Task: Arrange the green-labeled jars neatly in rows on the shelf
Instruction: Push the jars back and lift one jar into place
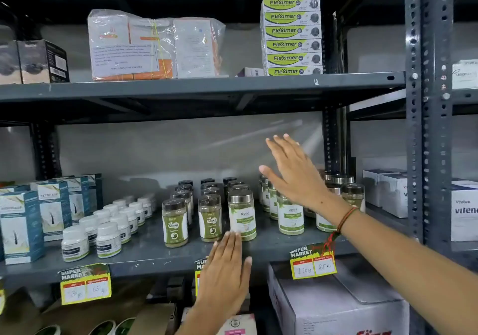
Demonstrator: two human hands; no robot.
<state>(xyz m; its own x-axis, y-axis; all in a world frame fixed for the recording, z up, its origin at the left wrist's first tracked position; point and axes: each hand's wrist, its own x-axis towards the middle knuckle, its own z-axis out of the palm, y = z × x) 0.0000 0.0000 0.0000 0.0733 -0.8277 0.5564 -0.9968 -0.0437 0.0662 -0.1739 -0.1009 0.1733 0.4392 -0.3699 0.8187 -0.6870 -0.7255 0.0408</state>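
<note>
Green-labeled jars stand in rows on the grey middle shelf (144, 253). Two rows of black-lidded jars (175, 223) run back from the front; a silver-lidded jar (242, 214) heads the third row. More silver-lidded jars (290, 215) stand to the right, partly hidden by my right arm. My left hand (224, 274) is flat, fingers together, its tips touching the base of the silver-lidded front jar. My right hand (292, 170) is raised with fingers spread above the right group and holds nothing.
Small white bottles (108, 239) and teal boxes (22, 227) fill the shelf's left side. Yellow price tags (313, 263) hang on the front edge. A white carton (336, 306) sits below. Fleximer boxes (292, 37) are stacked on the upper shelf. A steel upright (429, 127) stands at right.
</note>
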